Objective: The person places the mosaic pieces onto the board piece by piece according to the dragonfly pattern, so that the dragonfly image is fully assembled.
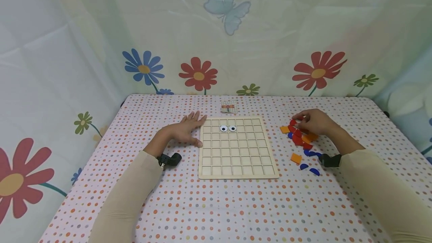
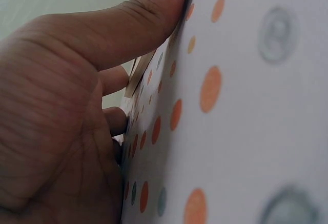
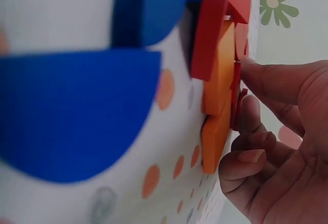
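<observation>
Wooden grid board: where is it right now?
In the head view, the wooden grid board lies centrally, with the left hand at its left edge and the red, orange and blue pieces to its right.

Pale backdrop [image 1: 276, 21] (1 blue butterfly [image 1: 230, 10])

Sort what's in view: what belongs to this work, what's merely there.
Probably in the work:
gridded wooden board, left hand at its edge
googly eyes on it
red, orange and blue pieces, by the right hand
small picture card

Just there:
dotted tablecloth
flowered backdrop
black wrist devices
</observation>
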